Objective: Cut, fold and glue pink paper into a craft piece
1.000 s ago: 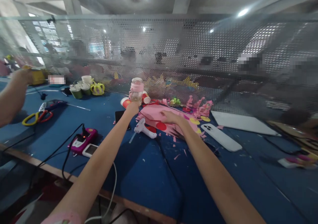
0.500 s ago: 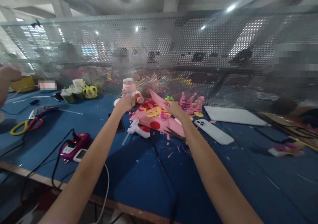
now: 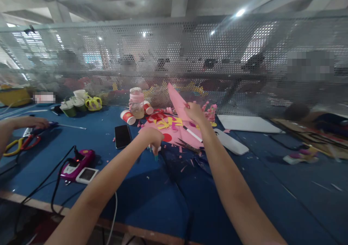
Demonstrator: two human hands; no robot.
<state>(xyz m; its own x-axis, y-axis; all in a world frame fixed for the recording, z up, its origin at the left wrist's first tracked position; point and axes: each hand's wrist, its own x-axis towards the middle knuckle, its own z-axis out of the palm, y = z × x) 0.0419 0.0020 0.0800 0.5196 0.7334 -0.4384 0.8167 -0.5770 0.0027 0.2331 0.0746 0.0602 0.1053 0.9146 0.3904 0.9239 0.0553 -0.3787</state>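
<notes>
My right hand pinches the edge of a pink sheet, which stands tilted up over the pile. My left hand is closed around a white hot glue gun lying low over the blue table; the hand hides most of it. Beneath and between the hands lie pink paper with a red circle, yellow cut pieces and a white marker. Dark scissors rest at the pile's front edge.
A jar with paper cups stands behind. A black phone, a purple power strip and a white phone lie around. Another person's hand reaches in at left near pliers and scissors. Perforated metal screen rises behind.
My left hand has left the jar and come down right and nearer, onto the glue gun. My right hand has lifted the pink sheet more upright. Another person's hand has lowered at left.
</notes>
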